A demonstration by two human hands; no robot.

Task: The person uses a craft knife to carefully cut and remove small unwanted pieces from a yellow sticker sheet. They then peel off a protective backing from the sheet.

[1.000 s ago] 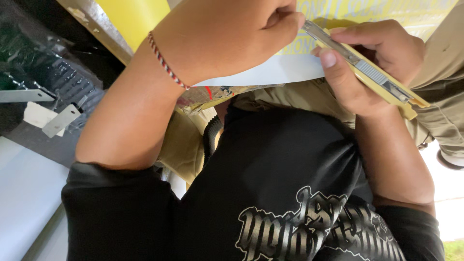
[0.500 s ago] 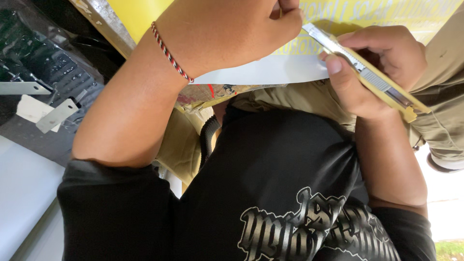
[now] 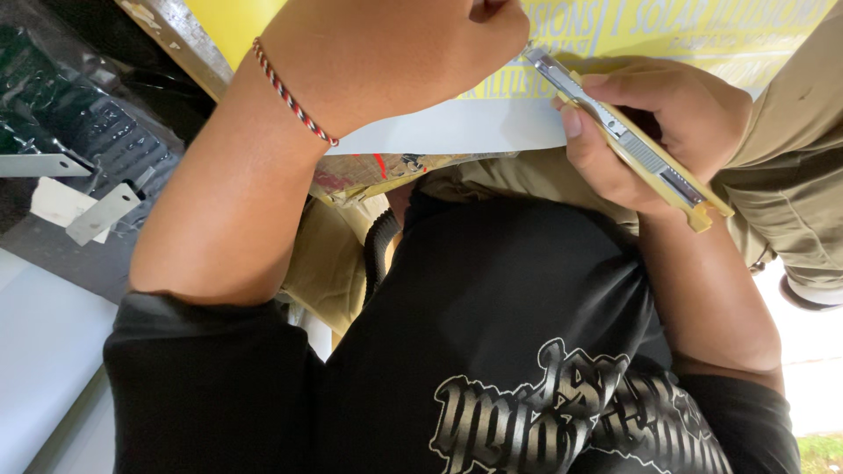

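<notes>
The yellow snap-off utility knife [image 3: 628, 145] lies in the right hand [image 3: 654, 132], whose fingers are wrapped round the handle with the thumb laid along the near side, so the grip is closed on the tool. Its long axis runs diagonally across the upper right of the view: the metal blade end points up and to the left, toward the left hand [image 3: 395, 53], and the yellow butt end points down and to the right, out past the heel of the palm. Compared with the views from half a second and a second ago, the knife keeps almost the same slant and the same place against the sheet; the blade end has crept only slightly toward the left fist, so the work looks like a slow, continuing pass rather than a new move. The blade tip meets the edge of the white and yellow printed sheet [image 3: 457, 132] just beside the left hand, which is curled into a fist pressing on or pinching the sheet; I cannot tell which, as the fingertips are hidden. A red, black and white braided bracelet [image 3: 294, 92] circles the left wrist. Below are the person's black printed shirt [image 3: 527, 351] and khaki trousers [image 3: 790, 193]; at far left lies a dark keyboard [image 3: 79, 132].
</notes>
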